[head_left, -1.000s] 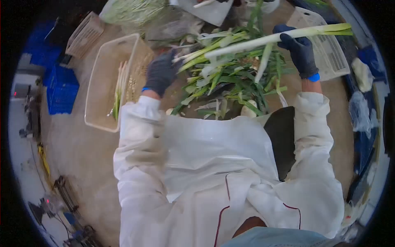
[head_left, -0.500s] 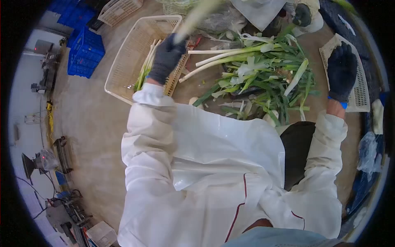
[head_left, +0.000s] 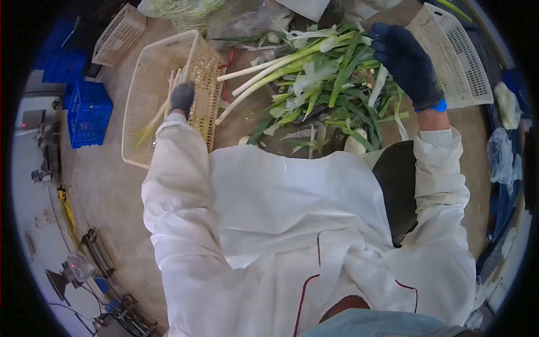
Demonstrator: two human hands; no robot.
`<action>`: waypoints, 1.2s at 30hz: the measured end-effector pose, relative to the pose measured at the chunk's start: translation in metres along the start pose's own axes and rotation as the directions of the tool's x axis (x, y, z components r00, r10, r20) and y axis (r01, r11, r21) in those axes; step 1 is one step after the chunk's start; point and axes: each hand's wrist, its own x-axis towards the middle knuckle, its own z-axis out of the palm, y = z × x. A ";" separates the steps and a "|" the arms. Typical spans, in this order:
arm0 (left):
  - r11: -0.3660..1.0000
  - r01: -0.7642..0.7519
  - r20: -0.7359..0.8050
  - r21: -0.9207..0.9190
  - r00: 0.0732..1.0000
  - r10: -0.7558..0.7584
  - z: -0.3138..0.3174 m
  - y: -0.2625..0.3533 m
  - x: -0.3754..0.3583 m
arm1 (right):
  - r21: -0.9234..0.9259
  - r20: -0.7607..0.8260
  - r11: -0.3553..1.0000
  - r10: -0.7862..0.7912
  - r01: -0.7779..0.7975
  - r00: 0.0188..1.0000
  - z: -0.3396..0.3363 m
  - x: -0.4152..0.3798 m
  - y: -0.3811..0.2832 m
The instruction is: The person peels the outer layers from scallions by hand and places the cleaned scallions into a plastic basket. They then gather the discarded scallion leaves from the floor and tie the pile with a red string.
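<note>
My left hand (head_left: pixel 182 99), in a dark glove and slightly blurred, is inside a cream plastic basket (head_left: pixel 132 104). It is closed around a pale leek (head_left: pixel 150 124), whose green end is smeared; the fingers are partly hidden. Other pale stalks lie beside it in the basket. My right hand (head_left: pixel 401 62), also gloved, reaches over the upper right edge of a heap of leeks (head_left: pixel 337 92). Its fingers are extended and slightly bent, with no stalk visible in them. Several long white stems (head_left: pixel 252 77) stick out of the heap toward the basket.
A second cream crate (head_left: pixel 455 59) stands at the right, beyond my right hand. Blue crates (head_left: pixel 90 115) are on the far left. Clear plastic bags (head_left: pixel 247 25) lie behind the heap. Loose leaf scraps (head_left: pixel 306 135) are on the floor near my apron (head_left: pixel 292 191).
My left hand has swung down and left into the basket with the leek it held raised. My right hand has moved left from the right crate to the heap's edge. The view has shifted.
</note>
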 end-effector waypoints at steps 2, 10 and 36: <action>0.949 -0.186 0.357 0.256 0.930 0.086 0.043 0.009 -0.004 | -0.067 0.086 0.997 -0.031 0.037 0.996 0.004 0.001 0.003; 0.912 -0.202 0.675 0.358 0.731 -0.103 0.124 0.023 -0.059 | -0.362 -0.042 0.932 0.005 -0.020 0.999 0.013 -0.005 0.002; 0.750 -0.433 0.004 0.501 0.867 0.498 -0.314 0.206 -0.136 | -0.760 0.029 0.593 0.438 -0.265 0.898 0.050 0.006 0.038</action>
